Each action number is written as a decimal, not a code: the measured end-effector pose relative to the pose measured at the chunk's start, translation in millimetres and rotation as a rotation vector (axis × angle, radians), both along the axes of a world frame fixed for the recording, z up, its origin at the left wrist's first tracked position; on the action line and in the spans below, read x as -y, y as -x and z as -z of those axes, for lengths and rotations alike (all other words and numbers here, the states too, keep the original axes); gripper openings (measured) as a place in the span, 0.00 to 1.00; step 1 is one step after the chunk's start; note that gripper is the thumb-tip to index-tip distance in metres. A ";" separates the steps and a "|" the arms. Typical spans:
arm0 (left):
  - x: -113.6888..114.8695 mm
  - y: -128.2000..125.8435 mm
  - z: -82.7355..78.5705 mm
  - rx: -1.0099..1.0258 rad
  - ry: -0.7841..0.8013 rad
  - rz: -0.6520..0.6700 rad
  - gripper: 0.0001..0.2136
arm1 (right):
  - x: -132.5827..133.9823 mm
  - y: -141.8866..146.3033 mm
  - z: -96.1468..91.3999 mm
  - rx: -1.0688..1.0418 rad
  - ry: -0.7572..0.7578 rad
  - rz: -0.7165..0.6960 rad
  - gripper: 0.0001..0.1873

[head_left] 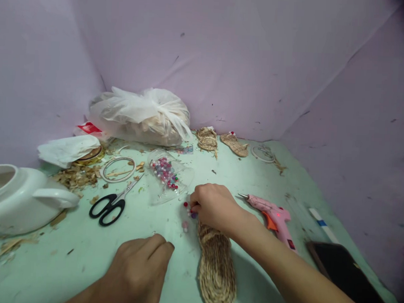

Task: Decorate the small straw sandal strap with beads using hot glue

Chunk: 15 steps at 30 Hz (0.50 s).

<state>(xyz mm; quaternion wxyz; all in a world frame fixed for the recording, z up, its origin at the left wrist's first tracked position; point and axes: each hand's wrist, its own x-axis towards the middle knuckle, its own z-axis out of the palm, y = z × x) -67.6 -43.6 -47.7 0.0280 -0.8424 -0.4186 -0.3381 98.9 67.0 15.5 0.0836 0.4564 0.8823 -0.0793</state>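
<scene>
My right hand (213, 206) rests on the far end of a woven straw sole (216, 270) that lies on the green table (84, 249). Its fingers are curled together in a pinch over a few loose red and pink beads (187, 212). My left hand (140, 267) lies knuckles-up on the table to the left of the sole, its fingers bent under and pressed to the surface; nothing shows in it. A clear plastic bag of coloured beads (166, 173) lies just beyond my right hand.
Black scissors (110, 205) lie left of the beads. A pink glue gun (273, 217) lies to the right, a dark tablet (347, 274) beyond it. A white pot (15, 197), straw scraps, rings, a white plastic bag (143, 115) and small woven pieces crowd the back.
</scene>
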 end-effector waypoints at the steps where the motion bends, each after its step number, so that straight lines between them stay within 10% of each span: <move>1: 0.5 0.7 1.1 -0.012 0.031 0.014 0.10 | 0.0 -0.6 -0.1 0.003 0.003 -0.006 0.09; 15: 3.5 2.2 -1.6 -0.031 0.093 0.009 0.10 | 11.3 -21.6 -20.4 -0.241 -0.038 0.147 0.09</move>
